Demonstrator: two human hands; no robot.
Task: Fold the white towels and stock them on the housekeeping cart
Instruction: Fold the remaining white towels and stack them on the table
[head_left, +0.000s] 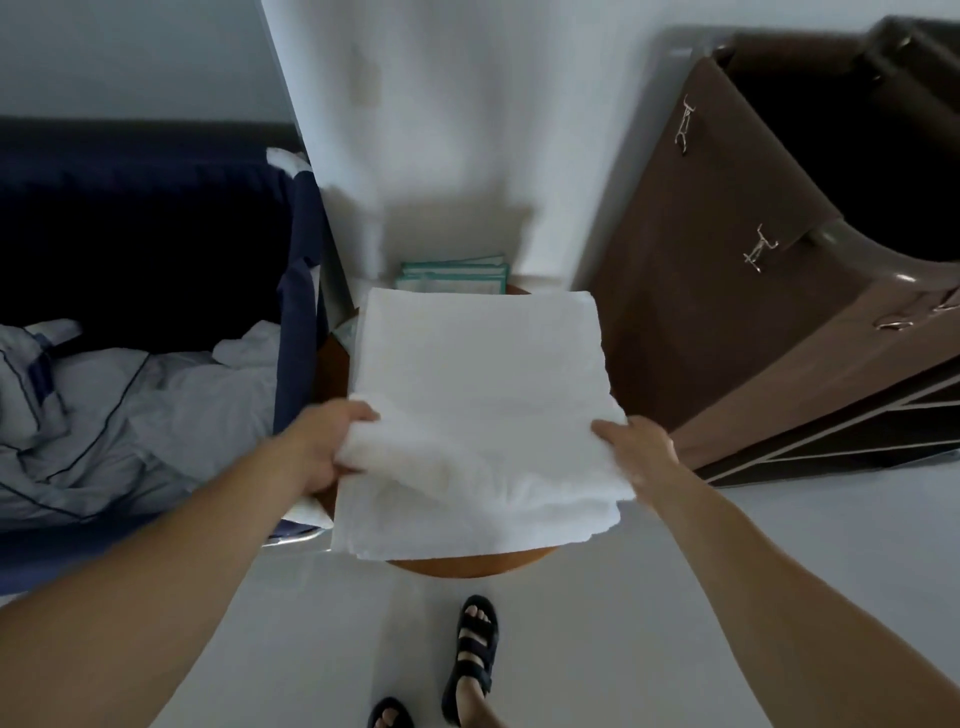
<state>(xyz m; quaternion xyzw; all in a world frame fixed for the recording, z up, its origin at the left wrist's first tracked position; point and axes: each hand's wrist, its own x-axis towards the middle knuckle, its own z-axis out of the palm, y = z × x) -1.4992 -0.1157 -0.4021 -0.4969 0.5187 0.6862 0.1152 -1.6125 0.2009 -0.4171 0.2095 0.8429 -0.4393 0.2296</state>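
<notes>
- Your left hand (332, 447) and right hand (641, 452) each grip a near corner of the white towel (483, 384).
- It lies folded over the round wooden table (467, 566); folding looks nearly done.
- Stocking is still left: the housekeeping cart (727, 312) stands apart, to the right.

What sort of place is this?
Probably a hotel housekeeping area: a brown cart with shelves, a blue bin of crumpled linen, and white towels being folded on a small table.
</notes>
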